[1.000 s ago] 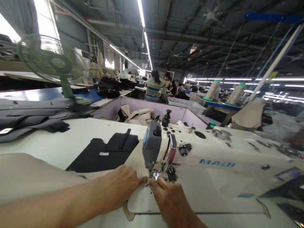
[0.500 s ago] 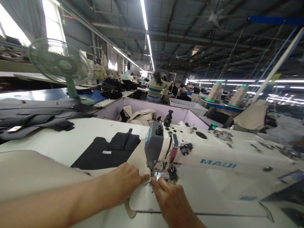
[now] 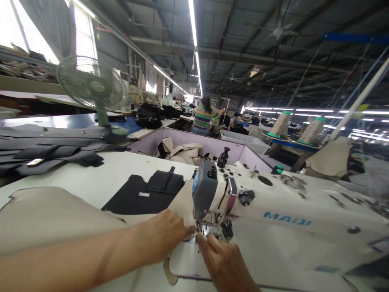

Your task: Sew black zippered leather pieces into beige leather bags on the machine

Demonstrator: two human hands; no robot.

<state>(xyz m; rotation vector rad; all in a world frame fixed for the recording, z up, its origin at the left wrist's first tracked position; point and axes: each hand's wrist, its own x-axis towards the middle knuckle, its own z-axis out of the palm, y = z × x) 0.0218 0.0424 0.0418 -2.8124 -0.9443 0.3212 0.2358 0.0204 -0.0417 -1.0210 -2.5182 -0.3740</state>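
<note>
A white sewing machine (image 3: pixel 273 207) marked MAQI has its grey head (image 3: pixel 206 190) over the bed. Beneath it runs a large beige fabric piece (image 3: pixel 57 215) with dark edges, spreading left across the table. My left hand (image 3: pixel 168 233) is closed on the fabric's edge just left of the presser foot (image 3: pixel 204 231). Close by in front of the foot, my right hand (image 3: pixel 223 257) pinches at the same edge with thumb and fingers together. The fingertips hide the exact grip. A black fabric panel (image 3: pixel 146 196) with a pocket and a white label lies behind my left hand.
Dark grey strap pieces (image 3: pixel 48 148) lie at the table's left, near a green fan (image 3: pixel 97 85). Behind the machine, a lilac-walled bin (image 3: pixel 212 142) holds beige offcuts (image 3: pixel 182 152). Thread cones (image 3: pixel 280 123) stand at right. A person in a striped top (image 3: pixel 202 117) works farther back.
The head view has turned slightly left, so the whole scene sits farther right. Both hands stay at the presser foot, with little visible shift of the fabric.
</note>
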